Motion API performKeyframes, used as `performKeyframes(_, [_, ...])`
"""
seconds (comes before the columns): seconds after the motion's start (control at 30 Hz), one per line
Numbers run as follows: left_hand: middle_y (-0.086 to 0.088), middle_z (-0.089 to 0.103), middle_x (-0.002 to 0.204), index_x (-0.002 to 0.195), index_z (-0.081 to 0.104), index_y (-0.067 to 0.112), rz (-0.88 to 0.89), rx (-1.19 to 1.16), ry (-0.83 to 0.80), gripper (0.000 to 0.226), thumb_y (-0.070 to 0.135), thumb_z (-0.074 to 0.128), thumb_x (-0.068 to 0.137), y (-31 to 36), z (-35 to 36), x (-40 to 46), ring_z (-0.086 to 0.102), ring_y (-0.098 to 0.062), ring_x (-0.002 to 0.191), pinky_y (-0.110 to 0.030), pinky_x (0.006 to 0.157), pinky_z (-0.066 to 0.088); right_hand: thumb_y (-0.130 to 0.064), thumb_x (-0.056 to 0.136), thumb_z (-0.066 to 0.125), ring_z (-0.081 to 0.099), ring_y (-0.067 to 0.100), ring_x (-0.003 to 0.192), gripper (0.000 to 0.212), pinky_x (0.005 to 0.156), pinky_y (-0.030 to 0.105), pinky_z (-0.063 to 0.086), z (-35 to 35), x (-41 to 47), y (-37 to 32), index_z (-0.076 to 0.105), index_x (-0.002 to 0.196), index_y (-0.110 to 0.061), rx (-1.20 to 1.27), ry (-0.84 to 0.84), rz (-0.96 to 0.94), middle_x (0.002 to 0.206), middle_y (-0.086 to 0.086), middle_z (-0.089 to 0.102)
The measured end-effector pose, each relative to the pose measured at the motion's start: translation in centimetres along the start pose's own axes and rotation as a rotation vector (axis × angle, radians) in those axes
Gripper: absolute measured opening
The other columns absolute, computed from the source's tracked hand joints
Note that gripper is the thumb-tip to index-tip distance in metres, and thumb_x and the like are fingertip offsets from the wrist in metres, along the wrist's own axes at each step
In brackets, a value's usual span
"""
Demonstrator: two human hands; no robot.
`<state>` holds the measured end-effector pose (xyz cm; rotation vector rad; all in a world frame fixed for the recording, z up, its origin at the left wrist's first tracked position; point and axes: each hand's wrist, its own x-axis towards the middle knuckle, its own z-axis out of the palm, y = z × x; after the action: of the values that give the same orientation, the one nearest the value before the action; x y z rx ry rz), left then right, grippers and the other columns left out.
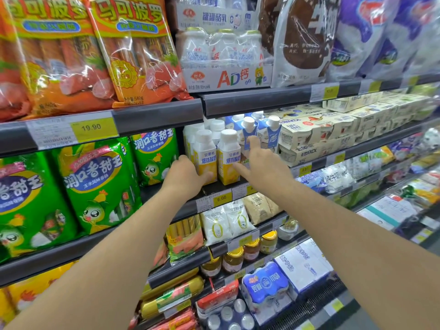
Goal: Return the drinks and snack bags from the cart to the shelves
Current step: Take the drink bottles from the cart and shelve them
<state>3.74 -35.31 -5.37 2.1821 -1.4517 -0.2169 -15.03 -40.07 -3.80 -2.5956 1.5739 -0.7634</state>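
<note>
A dark shelf (pixel 214 188) (yellow price tags clipped along its front lip) carries two yellow-and-white drink bottles (pixel 215 158) at its front edge. Blue-and-white cartons (pixel 259 132) stand at their two o'clock, cream multipacks (pixel 316 136) at three.

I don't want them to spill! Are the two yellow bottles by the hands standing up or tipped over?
Standing up. Both yellow bottles sit on the shelf with their white caps pointing up.
</note>
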Motion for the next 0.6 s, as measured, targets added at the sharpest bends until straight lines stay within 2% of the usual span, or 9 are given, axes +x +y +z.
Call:
performKeyframes(0.1, [-0.017,0.059,0.125,0.125,0.051,0.002,0.035,0.137,-0.117,0.069,0.059,0.059,0.087,-0.7,-0.6,-0.4,0.056,-0.034,0.115,-0.047,0.098,0.047,-0.056,0.093,0.048,0.063,0.031,0.092,0.048,0.066,0.037,0.050,-0.3,-1.6,1.2,0.044,0.118,-0.015,-0.138,-0.076,0.035,0.102,0.008,0.065])
performKeyframes(0.2, [-0.015,0.055,0.129,0.130,0.050,0.006,0.093,0.275,-0.165,0.067,0.060,0.052,0.090,-1.0,-0.8,-1.3,0.051,-0.035,0.119,-0.047,0.099,0.045,-0.057,0.094,0.044,0.055,0.029,0.110,0.055,0.082,0.041,0.050,-0.1,-3.1,2.1,0.047,0.127,-0.013,-0.247,-0.253,0.037,0.119,0.009,0.058])
performKeyframes(0.27, [-0.014,0.053,0.128,0.130,0.049,0.008,0.141,0.361,-0.171,0.065,0.060,0.049,0.091,-1.1,-0.7,-2.1,0.048,-0.036,0.120,-0.048,0.100,0.044,-0.057,0.095,0.042,0.052,0.029,0.117,0.059,0.090,0.042,0.048,0.1,-4.1,2.5,0.047,0.133,-0.012,-0.288,-0.305,0.001,0.127,0.010,0.055])
performKeyframes(0.43, [-0.011,0.051,0.125,0.131,0.049,0.012,0.211,0.433,-0.223,0.064,0.062,0.046,0.092,-1.3,-0.5,-5.4,0.048,-0.033,0.118,-0.046,0.095,0.042,-0.054,0.097,0.039,0.046,0.030,0.124,0.059,0.096,0.042,0.041,0.3,-6.5,2.5,0.044,0.136,-0.010,-0.348,-0.396,-0.045,0.136,0.011,0.048])
performKeyframes(0.6, [-0.011,0.050,0.132,0.136,0.047,0.014,0.214,0.528,-0.212,0.066,0.063,0.043,0.091,-1.5,-1.0,-9.4,0.046,-0.033,0.123,-0.046,0.097,0.040,-0.057,0.095,0.040,0.045,0.032,0.126,0.061,0.098,0.045,0.042,0.0,-8.1,3.4,0.044,0.138,-0.013,-0.332,-0.425,-0.075,0.139,0.011,0.047])
